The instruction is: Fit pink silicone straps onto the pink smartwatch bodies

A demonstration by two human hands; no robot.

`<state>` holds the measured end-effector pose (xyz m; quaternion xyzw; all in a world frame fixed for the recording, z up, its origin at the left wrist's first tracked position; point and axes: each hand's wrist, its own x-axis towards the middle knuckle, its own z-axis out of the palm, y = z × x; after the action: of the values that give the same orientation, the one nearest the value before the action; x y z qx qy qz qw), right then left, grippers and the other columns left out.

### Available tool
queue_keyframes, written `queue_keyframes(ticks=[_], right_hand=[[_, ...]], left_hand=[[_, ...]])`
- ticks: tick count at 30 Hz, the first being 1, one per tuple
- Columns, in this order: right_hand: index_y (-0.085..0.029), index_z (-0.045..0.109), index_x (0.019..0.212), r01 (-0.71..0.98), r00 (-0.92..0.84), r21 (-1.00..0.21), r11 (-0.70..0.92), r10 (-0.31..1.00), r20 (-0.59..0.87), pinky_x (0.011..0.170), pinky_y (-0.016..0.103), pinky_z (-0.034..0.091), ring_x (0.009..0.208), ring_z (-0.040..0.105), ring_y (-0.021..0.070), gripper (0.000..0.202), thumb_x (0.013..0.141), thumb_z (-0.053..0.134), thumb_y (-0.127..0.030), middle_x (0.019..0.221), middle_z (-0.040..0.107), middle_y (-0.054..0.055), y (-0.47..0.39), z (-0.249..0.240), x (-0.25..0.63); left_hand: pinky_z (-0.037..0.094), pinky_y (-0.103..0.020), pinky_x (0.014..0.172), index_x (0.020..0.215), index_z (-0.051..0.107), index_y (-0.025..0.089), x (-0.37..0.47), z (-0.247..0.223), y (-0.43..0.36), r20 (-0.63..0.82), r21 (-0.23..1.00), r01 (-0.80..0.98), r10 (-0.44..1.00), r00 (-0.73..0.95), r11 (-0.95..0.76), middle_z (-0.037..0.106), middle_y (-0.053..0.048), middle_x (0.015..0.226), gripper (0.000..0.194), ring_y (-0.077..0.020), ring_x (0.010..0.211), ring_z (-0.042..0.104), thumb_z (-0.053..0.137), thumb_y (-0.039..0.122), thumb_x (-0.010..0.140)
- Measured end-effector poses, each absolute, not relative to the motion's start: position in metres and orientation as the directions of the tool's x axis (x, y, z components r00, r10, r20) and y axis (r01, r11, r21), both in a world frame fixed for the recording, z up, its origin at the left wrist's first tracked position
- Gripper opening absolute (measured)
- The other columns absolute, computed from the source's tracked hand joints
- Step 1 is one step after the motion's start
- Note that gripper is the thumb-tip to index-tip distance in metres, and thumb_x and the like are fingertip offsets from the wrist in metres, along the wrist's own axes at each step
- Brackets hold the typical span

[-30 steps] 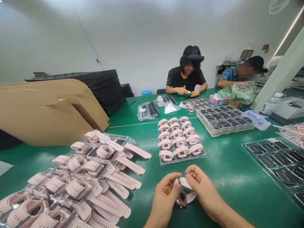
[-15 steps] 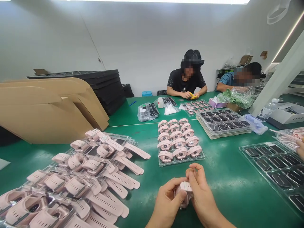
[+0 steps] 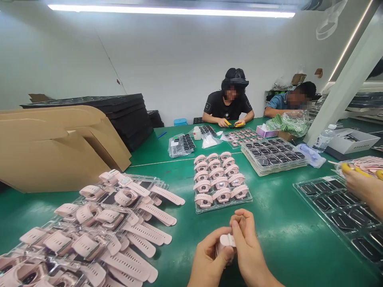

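A smartwatch with a pale pink strap (image 3: 226, 240) is held between my two hands, above the front of the table. My left hand (image 3: 208, 253) is closed round its body, thumb on the near side. With bent fingers, my right hand (image 3: 249, 245) pinches the strap at a narrow band near its end; the fingertips partly hide it. Just beyond stands a clear tray (image 3: 198, 210) of pink smartwatches in rows, their straps closed into loops. To the left lies a pile of trays with more pink smartwatches (image 3: 86, 243), many straps hanging out loose.
Cardboard sheets (image 3: 54, 151) and a black tray stack (image 3: 128, 119) stand left. On the right are stacked trays of dark watch faces (image 3: 269, 149), another such tray (image 3: 321, 203), a water bottle (image 3: 324, 139) and a co-worker's hand (image 3: 363, 187). Two people (image 3: 226, 105) sit opposite.
My view has tilted up and turned slightly. Both hands keep hold of the smartwatch. At right, the co-worker's hand has reached further in, and the opposite person's hands have moved apart.
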<state>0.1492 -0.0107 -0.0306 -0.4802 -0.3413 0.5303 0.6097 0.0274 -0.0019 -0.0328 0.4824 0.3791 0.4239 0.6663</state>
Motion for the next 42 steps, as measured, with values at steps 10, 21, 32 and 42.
queue_keyframes(ticks=[10, 21, 32, 42], right_hand=[[-0.019, 0.072, 0.078, -0.034, -0.227, -0.998, -0.057, 0.973, -0.047, 0.077, 0.031, 0.04, 0.082, 0.05, 0.0187, 0.027, 0.081, 0.07, -0.047, 0.087, 0.051, 0.002, -0.003, 0.012, 0.175], [-0.021, 0.056, 0.084, -0.393, 0.054, -0.898, -0.196, 0.97, -0.236, 0.057, 0.022, 0.035, 0.062, 0.041, 0.0105, 0.045, 0.075, 0.072, -0.062, 0.078, 0.058, -0.003, 0.006, 0.012, 0.179], [-0.021, 0.071, 0.086, 0.203, -0.048, -0.979, -0.014, 0.999, -0.025, 0.066, 0.032, 0.048, 0.073, 0.059, 0.0196, 0.032, 0.093, 0.054, -0.047, 0.083, 0.064, 0.004, -0.003, 0.001, 0.179], [-0.015, 0.069, 0.09, -0.338, 0.073, -0.917, -0.21, 0.966, -0.248, 0.067, 0.032, 0.055, 0.07, 0.061, 0.0195, 0.054, 0.071, 0.074, -0.065, 0.073, 0.067, 0.004, 0.004, -0.001, 0.175]], left_hand=[[0.035, -0.019, 0.053, 0.078, 0.068, 0.011, 0.017, -0.016, 0.008, -0.207, 0.896, -0.261, 0.858, 0.469, 0.359, 0.057, 0.0, 0.063, 0.05, -0.0088, 0.056, 0.048, 0.087, 0.054, 0.062], [0.031, -0.018, 0.043, 0.086, 0.068, 0.012, 0.026, -0.029, -0.003, -0.366, 0.852, -0.066, 0.681, 0.634, 0.519, 0.053, 0.004, 0.054, 0.05, -0.007, 0.044, 0.04, 0.08, 0.058, 0.069], [0.048, -0.026, 0.069, 0.099, 0.074, 0.022, 0.016, -0.011, 0.004, 0.116, 0.919, 0.321, 0.935, 0.335, -0.229, 0.07, -0.005, 0.085, 0.02, -0.0191, 0.076, 0.063, 0.059, 0.033, 0.092], [0.052, -0.024, 0.072, 0.117, 0.066, 0.025, 0.006, -0.025, 0.01, 0.601, 0.586, 0.404, 0.711, 0.365, -0.703, 0.074, -0.005, 0.092, 0.033, -0.0173, 0.078, 0.066, 0.06, 0.007, 0.09]])
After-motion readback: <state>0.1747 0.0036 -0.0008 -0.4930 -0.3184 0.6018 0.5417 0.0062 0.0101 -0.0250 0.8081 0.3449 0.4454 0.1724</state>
